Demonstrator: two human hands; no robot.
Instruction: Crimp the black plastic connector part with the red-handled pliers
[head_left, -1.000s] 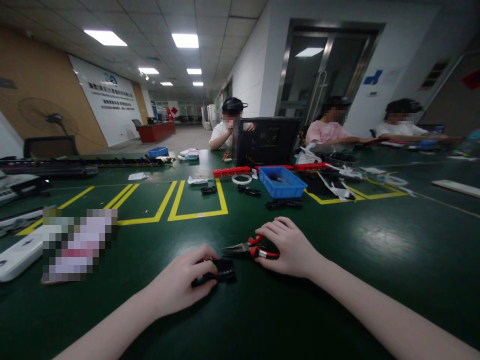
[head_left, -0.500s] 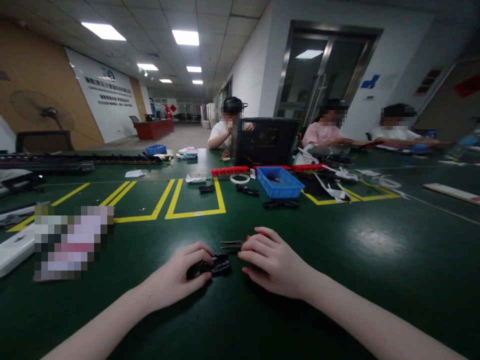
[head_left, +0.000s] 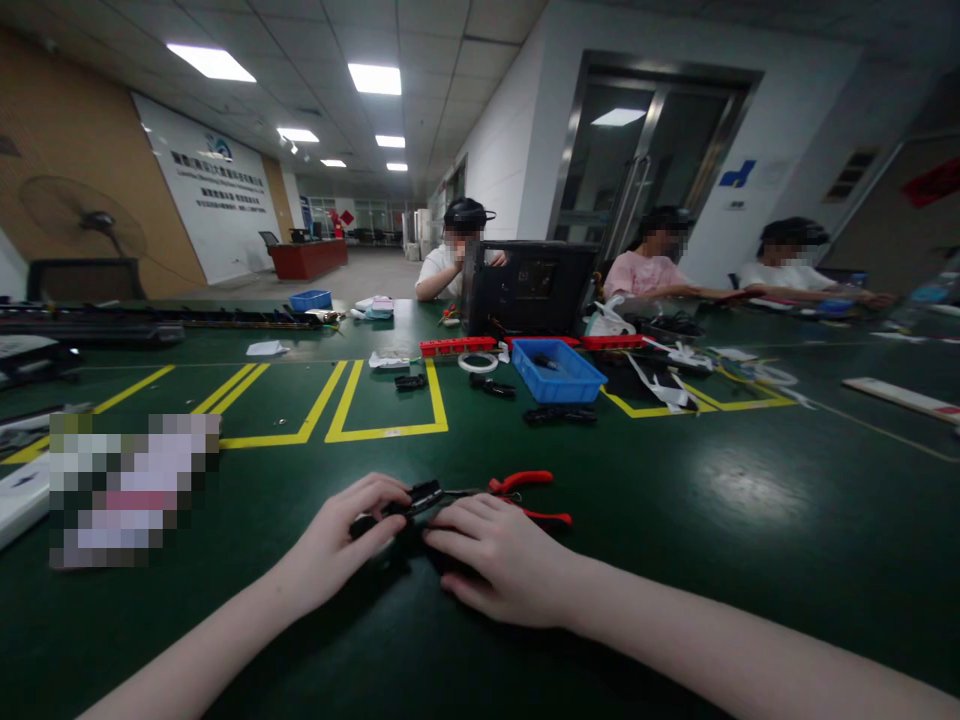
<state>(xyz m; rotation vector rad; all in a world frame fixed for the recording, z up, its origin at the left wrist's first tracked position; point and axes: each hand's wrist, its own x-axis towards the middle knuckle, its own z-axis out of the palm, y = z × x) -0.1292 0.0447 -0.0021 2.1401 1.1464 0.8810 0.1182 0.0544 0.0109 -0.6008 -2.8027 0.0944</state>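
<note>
My left hand [head_left: 367, 520] is closed around a small, shiny black piece [head_left: 426, 497] whose exact kind I cannot make out; its far end sticks out past the fingertips, tilted upward. Close to its right side is my right hand [head_left: 487, 550], palm down, with fingers loosely bent and the thumb apart from them. Whether those fingertips touch the black piece is hard to see. Just beyond the right hand lie red-handled pliers [head_left: 520, 480] on the green table [head_left: 645, 560], jaws pointing left towards the black piece and handles spread.
A blue bin [head_left: 559, 378] holds some black pieces. Similar black pieces [head_left: 560, 414] lie around it, near a white ring [head_left: 478, 362] and red strips [head_left: 457, 346]. A large black case [head_left: 529, 285] stands beyond. Three people sit across the table. A blurred pinkish object [head_left: 142, 490] is left.
My right hand has let go of the pliers, which now lie on the table, and has moved left towards my left hand. The black piece has tilted upward.
</note>
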